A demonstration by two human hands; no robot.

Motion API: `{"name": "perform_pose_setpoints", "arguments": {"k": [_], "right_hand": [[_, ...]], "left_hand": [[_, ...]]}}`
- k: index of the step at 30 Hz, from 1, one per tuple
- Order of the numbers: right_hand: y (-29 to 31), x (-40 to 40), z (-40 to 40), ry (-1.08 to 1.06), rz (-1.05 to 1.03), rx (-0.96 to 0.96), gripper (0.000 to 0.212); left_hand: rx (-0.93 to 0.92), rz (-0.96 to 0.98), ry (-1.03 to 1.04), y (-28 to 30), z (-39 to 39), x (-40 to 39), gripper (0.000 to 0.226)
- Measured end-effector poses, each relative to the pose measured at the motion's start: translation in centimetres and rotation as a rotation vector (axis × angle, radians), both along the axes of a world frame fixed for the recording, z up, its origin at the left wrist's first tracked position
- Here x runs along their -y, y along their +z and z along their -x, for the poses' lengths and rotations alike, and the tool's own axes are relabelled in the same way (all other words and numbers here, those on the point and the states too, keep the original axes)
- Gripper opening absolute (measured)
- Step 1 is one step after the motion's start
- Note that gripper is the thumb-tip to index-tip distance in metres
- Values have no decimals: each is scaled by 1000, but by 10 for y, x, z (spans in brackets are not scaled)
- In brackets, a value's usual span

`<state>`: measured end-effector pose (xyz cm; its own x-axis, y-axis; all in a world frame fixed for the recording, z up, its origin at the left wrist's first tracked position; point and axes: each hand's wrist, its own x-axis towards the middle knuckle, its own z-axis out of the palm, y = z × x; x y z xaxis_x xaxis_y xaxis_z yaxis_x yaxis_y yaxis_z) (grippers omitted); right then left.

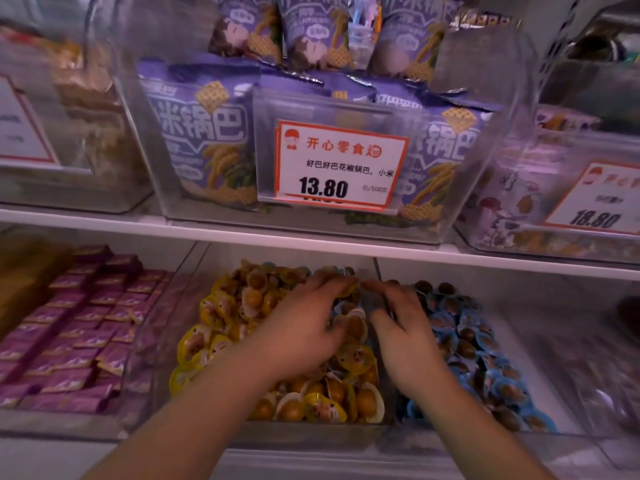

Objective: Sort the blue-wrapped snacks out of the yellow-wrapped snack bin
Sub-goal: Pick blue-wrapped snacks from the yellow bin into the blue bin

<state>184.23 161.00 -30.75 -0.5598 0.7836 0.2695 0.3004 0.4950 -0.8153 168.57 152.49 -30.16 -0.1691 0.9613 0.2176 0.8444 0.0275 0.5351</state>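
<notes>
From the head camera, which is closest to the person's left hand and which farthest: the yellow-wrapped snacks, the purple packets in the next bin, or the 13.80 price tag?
From the left hand:
1. Yellow-wrapped snacks: directly under and around it, in the middle bin.
2. Purple packets: in the bin to its left, same lower shelf.
3. 13.80 price tag: on the clear bin on the shelf above.
</notes>
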Motion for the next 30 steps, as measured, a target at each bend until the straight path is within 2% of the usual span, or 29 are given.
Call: {"name": "perform_pose_setpoints", "arguments": {"k": [2,6,10,12,19,21,25,28,30], "right_hand": [[0,1,-2,13,-4,-17,34],[-4,-1,-5,11,-20,5,32],[-2,-2,-6,23,1,40,37],[0,-3,-6,26,9,59,39],[1,-1,-6,6,-16,66,37],[1,0,-6,3,-14,59,35],[4,1,-5,-5,-7,68,33],[9,2,-3,-13,6,111,32],[15,4,-3,-27,-35,168,34]], "left_hand": [[171,129,-41,-9,-10,-15,73],[27,277,-39,-20,-11,-34,84],[146,280,-106,-18,-4,-28,52],[129,293,-106,-15,-2,-23,49],[-66,500,-119,-1,-7,-15,82],[1,488,-127,1,-8,-13,79],[245,345,-44,2,-1,-6,43],[348,188,85,7,15,7,30],[566,68,187,12,27,17,24]]}}
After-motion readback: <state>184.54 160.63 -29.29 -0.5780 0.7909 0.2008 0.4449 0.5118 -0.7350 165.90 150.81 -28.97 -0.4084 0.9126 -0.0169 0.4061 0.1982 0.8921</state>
